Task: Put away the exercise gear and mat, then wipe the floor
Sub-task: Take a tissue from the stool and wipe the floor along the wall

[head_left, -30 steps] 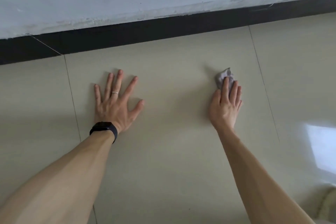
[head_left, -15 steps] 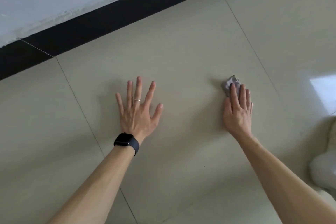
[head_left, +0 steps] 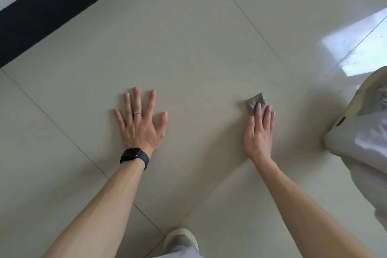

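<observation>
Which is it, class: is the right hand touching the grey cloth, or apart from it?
Touching. The head view shows the right hand lying flat on the grey cloth, covering its near part.

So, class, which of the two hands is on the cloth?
The right hand: its straight fingers press the grey cloth. The left hand, wearing a watch, lies spread on bare floor.

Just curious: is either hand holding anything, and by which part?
The right hand presses a small grey cloth to the floor, fingers flat over its near half. The left hand lies flat, holding nothing.
</observation>
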A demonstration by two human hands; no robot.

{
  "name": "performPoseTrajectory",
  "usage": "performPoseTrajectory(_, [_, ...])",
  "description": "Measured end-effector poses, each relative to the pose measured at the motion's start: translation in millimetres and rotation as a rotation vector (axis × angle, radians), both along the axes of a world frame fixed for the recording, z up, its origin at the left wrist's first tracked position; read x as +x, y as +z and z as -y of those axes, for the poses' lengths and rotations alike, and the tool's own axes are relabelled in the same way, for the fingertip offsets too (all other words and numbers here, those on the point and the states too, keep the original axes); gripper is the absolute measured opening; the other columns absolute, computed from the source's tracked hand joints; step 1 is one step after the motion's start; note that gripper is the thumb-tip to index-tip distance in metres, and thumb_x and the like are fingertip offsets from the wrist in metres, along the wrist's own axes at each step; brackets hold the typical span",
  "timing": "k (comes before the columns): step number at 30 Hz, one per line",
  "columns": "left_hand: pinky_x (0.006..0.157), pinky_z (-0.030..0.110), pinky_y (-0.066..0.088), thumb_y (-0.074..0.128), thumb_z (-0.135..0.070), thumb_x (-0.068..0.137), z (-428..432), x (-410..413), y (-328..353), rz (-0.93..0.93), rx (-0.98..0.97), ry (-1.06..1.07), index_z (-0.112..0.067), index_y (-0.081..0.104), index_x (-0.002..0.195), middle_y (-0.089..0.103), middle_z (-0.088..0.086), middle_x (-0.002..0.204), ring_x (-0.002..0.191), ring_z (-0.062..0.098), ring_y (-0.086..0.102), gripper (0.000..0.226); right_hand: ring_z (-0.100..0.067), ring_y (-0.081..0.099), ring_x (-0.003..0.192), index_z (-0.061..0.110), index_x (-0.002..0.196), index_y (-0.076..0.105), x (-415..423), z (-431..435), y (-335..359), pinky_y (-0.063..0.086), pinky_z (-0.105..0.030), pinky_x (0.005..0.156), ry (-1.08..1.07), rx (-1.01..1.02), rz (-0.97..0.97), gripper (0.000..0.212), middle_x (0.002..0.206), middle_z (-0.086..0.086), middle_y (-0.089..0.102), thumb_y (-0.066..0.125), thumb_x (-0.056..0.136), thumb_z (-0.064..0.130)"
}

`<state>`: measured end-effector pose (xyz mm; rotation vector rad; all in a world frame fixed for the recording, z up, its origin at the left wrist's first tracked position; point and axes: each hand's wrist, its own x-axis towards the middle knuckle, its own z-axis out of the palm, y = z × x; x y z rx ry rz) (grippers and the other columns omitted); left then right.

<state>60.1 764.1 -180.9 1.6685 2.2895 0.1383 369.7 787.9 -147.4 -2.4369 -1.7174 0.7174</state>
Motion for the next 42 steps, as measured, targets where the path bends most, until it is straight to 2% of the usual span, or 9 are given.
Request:
performPoseTrajectory(2, [0.121, 0.061, 0.005, 0.028, -0.065, 0.095, 0, 1, 0, 0.001, 0.002, -0.005, -0.039, 0.014, 0.157, 0.001, -0.001, 0.168, 0.154, 0.025, 0.000, 0.069, -0.024, -0.003, 0.154, 0.025, 0.159, 0.017, -18, 34, -1, 0.005, -0.045, 0.124, 0.034, -0.024, 0.062, 0.063, 0.167, -0.008, 0.003, 0.022, 0.100, 0.048])
performPoseTrajectory(9, [0.120, 0.060, 0.002, 0.030, -0.064, 0.095, 1, -3, 4, 0.052, 0.008, -0.026, -0.038, 0.014, 0.158, 0.000, 0.002, 0.168, 0.154, 0.026, -0.001, 0.070, -0.016, 0.000, 0.154, 0.037, 0.158, 0.015, -47, 127, 30, 0.010, -0.043, 0.124, 1.083, -0.104, -0.075, 0.053, 0.167, 0.005, 0.005, 0.030, 0.107, 0.042])
performPoseTrajectory(17, [0.122, 0.054, 0.000, 0.027, -0.060, 0.095, 6, -34, 20, 0.211, -0.033, -0.045, -0.033, 0.007, 0.159, -0.003, 0.000, 0.168, 0.154, 0.021, -0.004, 0.072, -0.024, -0.003, 0.154, 0.029, 0.159, 0.016, -101, 20, -1, 0.010, -0.053, 0.123, 0.230, 0.017, 0.065, 0.062, 0.168, -0.004, 0.003, 0.029, 0.101, 0.047])
performPoseTrajectory(22, [0.119, 0.062, 0.002, 0.027, -0.061, 0.095, 33, -114, 15, -0.011, -0.022, 0.206, -0.032, 0.011, 0.159, -0.003, 0.001, 0.168, 0.154, 0.024, 0.000, 0.072, -0.019, 0.000, 0.155, 0.034, 0.158, 0.020, -149, 74, 4, 0.011, -0.047, 0.124, 1.304, 0.033, -0.136, 0.053, 0.167, 0.001, 0.009, 0.031, 0.106, 0.041])
performPoseTrajectory(24, [0.119, 0.063, 0.001, 0.024, -0.067, 0.093, 43, -145, 11, -0.029, -0.058, 0.296, -0.035, 0.009, 0.159, -0.005, 0.000, 0.168, 0.154, 0.023, -0.002, 0.074, -0.016, 0.004, 0.154, 0.038, 0.156, 0.023, -152, 35, 0, 0.010, -0.041, 0.124, 1.415, 0.069, -0.151, 0.050, 0.166, 0.004, 0.014, 0.030, 0.107, 0.041])
performPoseTrajectory(32, [0.121, 0.059, 0.000, 0.023, -0.071, 0.089, 47, -157, 8, -0.023, -0.068, 0.374, -0.047, 0.004, 0.156, -0.009, -0.010, 0.167, 0.154, 0.015, -0.005, 0.073, -0.022, -0.007, 0.154, 0.031, 0.159, 0.008, -234, -96, -9, 0.003, -0.054, 0.122, 0.375, 0.017, -0.028, 0.061, 0.168, -0.001, -0.003, 0.028, 0.104, 0.046])
performPoseTrajectory(38, [0.120, 0.061, 0.004, 0.031, -0.064, 0.091, 47, -160, 8, -0.019, -0.066, 0.356, -0.046, 0.010, 0.156, -0.002, -0.010, 0.167, 0.154, 0.018, 0.003, 0.070, -0.017, -0.005, 0.154, 0.032, 0.159, 0.016, -242, -6, 4, 0.008, -0.048, 0.124, 1.571, -0.024, -0.122, 0.056, 0.168, 0.002, 0.004, 0.031, 0.105, 0.041])
performPoseTrajectory(40, [0.120, 0.061, 0.004, 0.030, -0.061, 0.093, 46, -160, 9, -0.021, -0.066, 0.353, -0.045, 0.011, 0.156, -0.002, -0.009, 0.167, 0.154, 0.018, 0.003, 0.068, -0.015, 0.000, 0.154, 0.036, 0.157, 0.019, -240, -51, 1, 0.010, -0.044, 0.124, 1.697, 0.022, -0.144, 0.053, 0.167, 0.004, 0.009, 0.032, 0.106, 0.040])
performPoseTrajectory(42, [0.121, 0.059, 0.002, 0.026, -0.061, 0.094, 45, -161, 10, -0.027, -0.078, 0.356, -0.045, 0.009, 0.156, -0.006, -0.010, 0.167, 0.154, 0.016, -0.002, 0.066, -0.017, 0.003, 0.154, 0.037, 0.157, 0.021, -251, -108, -7, 0.016, -0.047, 0.123, 1.521, 0.089, -0.075, 0.053, 0.167, 0.001, 0.013, 0.031, 0.105, 0.043])
